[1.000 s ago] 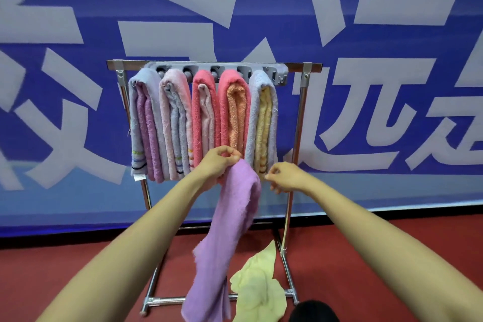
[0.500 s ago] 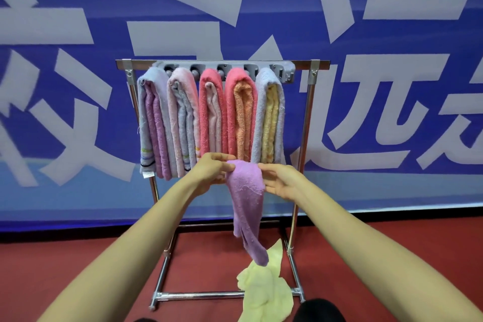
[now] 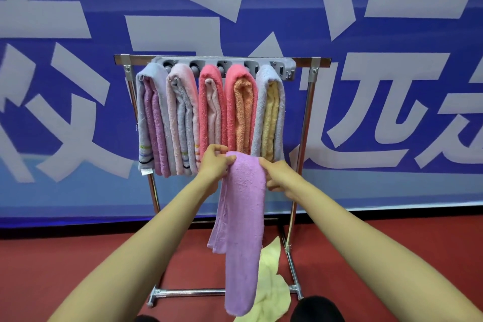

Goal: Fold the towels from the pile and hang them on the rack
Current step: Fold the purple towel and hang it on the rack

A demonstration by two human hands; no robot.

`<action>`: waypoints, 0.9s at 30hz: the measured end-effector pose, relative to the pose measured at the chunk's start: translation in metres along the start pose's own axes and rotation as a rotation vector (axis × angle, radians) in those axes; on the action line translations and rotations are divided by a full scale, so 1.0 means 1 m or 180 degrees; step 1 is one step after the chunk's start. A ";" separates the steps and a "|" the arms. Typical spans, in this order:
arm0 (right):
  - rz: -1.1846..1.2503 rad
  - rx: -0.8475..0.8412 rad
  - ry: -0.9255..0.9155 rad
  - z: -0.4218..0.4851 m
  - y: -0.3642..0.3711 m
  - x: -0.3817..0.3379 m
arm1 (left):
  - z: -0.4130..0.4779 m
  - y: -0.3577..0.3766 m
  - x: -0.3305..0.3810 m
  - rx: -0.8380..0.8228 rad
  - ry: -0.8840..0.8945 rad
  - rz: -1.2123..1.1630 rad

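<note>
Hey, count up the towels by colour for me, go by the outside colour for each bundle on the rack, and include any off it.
Grey bundles on the rack: 2
Pale pink bundle: 1
Coral bundles: 2
Lilac towel, in left hand and right hand: 1
Yellow towel on the floor: 1
Total: 7

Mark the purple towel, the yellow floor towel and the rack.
purple towel (image 3: 243,217), head view, hanging middle
yellow towel (image 3: 274,293), head view, crumpled middle
rack (image 3: 190,293), head view, bottom bar

Bright, even light, soft shadows; edges bowed, perhaps slightly blurred.
</note>
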State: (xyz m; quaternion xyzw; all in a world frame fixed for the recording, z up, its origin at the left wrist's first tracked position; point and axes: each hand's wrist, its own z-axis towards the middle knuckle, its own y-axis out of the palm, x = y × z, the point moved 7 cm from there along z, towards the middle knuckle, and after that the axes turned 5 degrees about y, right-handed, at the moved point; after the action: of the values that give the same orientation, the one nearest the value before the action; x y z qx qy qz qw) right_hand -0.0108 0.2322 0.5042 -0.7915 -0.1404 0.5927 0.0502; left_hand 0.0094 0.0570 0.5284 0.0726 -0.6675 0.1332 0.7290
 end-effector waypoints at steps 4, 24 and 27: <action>0.0590 -0.0250 -0.0308 0.000 0.000 -0.007 | -0.002 -0.002 -0.004 -0.0194 -0.0136 0.0030; -0.0243 0.0203 -0.0733 -0.007 -0.014 -0.033 | -0.013 0.003 0.011 -0.0554 -0.0218 -0.0615; -0.0286 0.0201 -0.0814 -0.010 -0.015 -0.031 | -0.016 0.004 0.016 -0.0539 -0.0189 -0.0445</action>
State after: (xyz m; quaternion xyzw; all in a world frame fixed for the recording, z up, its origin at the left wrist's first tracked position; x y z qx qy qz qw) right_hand -0.0119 0.2381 0.5397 -0.7004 -0.1623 0.6900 0.0833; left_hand 0.0248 0.0670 0.5424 0.0610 -0.6910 0.0229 0.7199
